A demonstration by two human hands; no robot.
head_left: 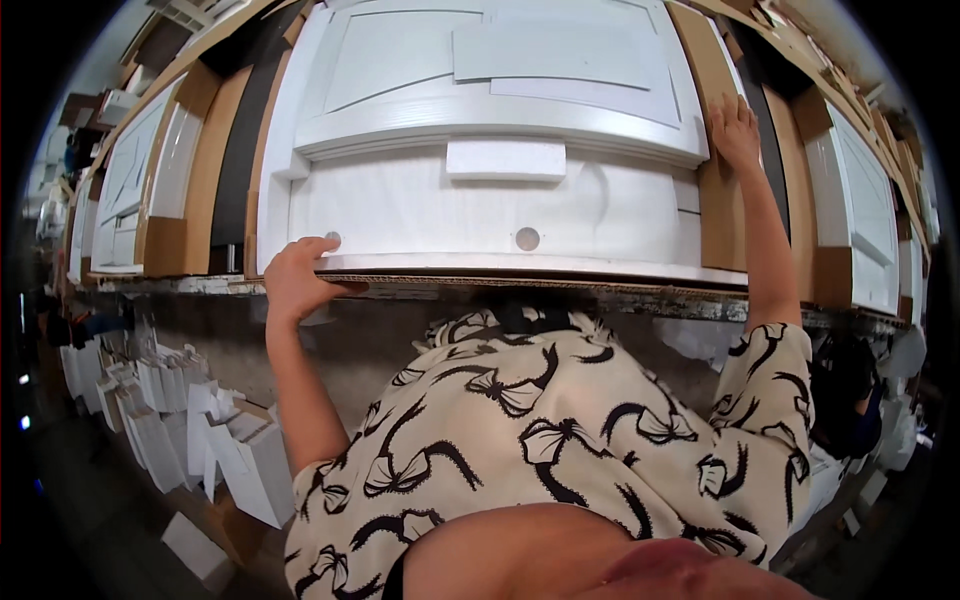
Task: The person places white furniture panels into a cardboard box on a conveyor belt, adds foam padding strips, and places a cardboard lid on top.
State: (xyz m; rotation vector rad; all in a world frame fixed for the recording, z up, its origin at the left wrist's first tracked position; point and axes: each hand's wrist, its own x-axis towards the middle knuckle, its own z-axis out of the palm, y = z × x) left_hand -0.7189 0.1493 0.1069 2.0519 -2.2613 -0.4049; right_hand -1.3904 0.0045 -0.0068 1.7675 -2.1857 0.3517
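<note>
In front of me lies an open cardboard carton (722, 215) packed with white furniture panels. On top is a framed white panel (400, 122), with loose flat white boards (560, 52) on it. Nearer me lies a white panel (430, 225) with two round holes, and a white foam block (505, 160) sits at its far side. My left hand (297, 275) grips the near left edge, fingers over the top and thumb below; its fingers are closed. My right hand (737, 135) rests on the carton's right side wall, fingers stretched out and slightly apart.
Similar packed cartons stand left (160, 190) and right (850, 200) along the same bench line. Behind me on the left, white foam pieces (245, 455) are stacked on the floor. A dark-clothed person (845, 385) is partly visible at the right.
</note>
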